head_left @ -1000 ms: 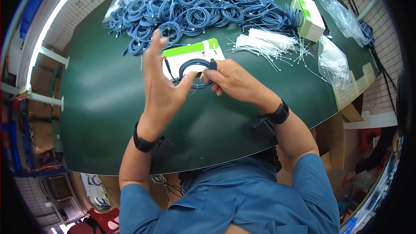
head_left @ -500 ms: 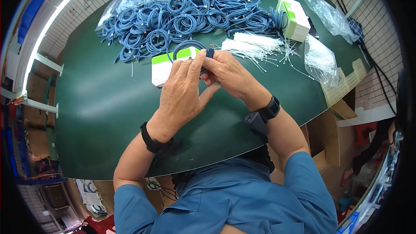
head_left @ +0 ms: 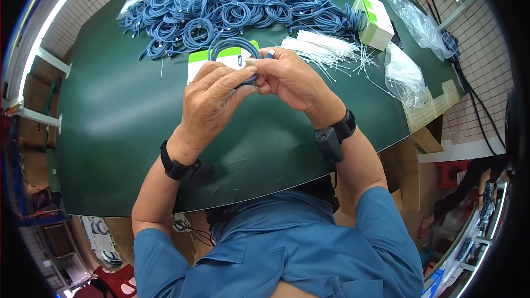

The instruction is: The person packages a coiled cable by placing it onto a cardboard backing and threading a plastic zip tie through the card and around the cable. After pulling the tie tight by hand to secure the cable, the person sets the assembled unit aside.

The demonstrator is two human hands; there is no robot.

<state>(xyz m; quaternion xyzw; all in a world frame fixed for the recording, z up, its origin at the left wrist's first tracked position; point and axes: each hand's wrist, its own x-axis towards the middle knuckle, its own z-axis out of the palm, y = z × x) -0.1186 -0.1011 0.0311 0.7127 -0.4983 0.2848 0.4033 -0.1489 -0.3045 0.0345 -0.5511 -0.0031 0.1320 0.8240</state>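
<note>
Between my hands, above the table's middle, is one coiled blue cable (head_left: 234, 44). My left hand (head_left: 212, 91) is closed on the coil's lower left side, thumb and fingers pressed round it. My right hand (head_left: 290, 77) pinches the coil's right side, and a cable plug (head_left: 270, 53) pokes up by its fingers. Behind the coil lies a stack of white and green cards (head_left: 200, 59), partly hidden by my left hand and the cable. Whether a tie is round the coil is hidden by my fingers.
A large heap of coiled blue cables (head_left: 237, 8) covers the far side of the green table (head_left: 121, 132). White cable ties (head_left: 320, 48) lie loose at right, near a bag of ties (head_left: 404, 74). Beyond stand a green and white card stack (head_left: 374, 25) and a clear plastic bag (head_left: 419, 25).
My left hand has shifted from fingers stretched over the cable to gripping the coil from below. The coil now shows as a fuller ring above my hands. The whole view has shifted slightly.
</note>
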